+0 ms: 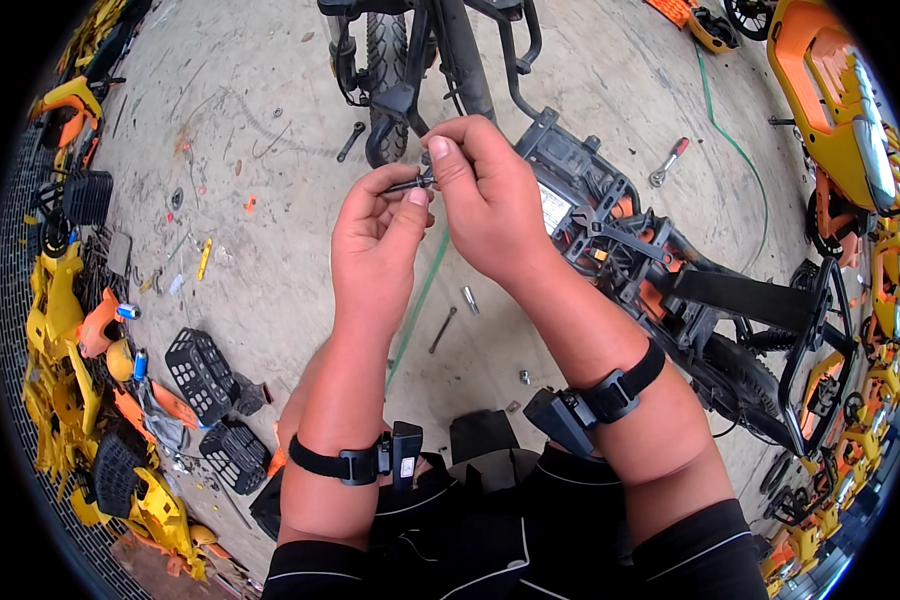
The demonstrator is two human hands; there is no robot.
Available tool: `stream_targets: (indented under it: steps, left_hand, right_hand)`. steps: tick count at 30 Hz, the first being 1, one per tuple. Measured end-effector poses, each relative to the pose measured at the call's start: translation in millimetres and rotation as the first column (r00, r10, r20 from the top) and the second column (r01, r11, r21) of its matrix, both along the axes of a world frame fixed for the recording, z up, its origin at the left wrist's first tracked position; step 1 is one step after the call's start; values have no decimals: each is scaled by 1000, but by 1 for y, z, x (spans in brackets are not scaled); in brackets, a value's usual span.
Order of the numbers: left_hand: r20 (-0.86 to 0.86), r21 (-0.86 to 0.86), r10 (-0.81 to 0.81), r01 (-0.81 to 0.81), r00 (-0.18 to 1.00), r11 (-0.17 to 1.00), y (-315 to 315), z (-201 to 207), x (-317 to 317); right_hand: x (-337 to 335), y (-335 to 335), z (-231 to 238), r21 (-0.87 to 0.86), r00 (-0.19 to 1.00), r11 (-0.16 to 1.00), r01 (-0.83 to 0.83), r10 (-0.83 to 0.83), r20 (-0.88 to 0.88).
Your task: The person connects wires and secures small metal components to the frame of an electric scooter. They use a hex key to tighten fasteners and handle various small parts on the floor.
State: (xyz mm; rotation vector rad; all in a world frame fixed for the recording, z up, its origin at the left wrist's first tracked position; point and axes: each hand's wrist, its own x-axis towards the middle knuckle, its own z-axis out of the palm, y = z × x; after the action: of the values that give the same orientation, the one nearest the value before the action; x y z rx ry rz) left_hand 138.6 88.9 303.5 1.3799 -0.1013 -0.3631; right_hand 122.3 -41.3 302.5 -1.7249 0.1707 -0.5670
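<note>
My left hand (378, 225) pinches a thin dark bolt-like piece (406, 185) between thumb and fingers. Close against it, my right hand (490, 195) is closed, thumb pressed to the curled forefinger at the other end of the piece. Whatever else lies inside the right fingers is hidden. Both hands are raised in front of a partly stripped scooter frame (560, 150). On that frame, just right of my right wrist, rests an open-ended wrench (625, 238).
A red-handled ratchet (669, 163) lies on the concrete floor to the right, near a green hose (740, 150). Below my hands are a socket (470, 299) and a small wrench (443, 330). Black plastic baskets (198, 375) and yellow panels (60, 310) pile up at left.
</note>
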Motion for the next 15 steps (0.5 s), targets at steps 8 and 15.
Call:
stream_targets:
  steps: [8, 15]
  left_hand:
    - [7, -8, 14, -14, 1000, 1000, 1, 1, 2]
    - [-6, 30, 15, -15, 1000, 999, 1, 3, 2]
  right_hand:
    - [3, 1, 0, 6, 1000, 1000, -13, 13, -8]
    - [2, 3, 2, 27, 1000, 999, -18, 19, -19]
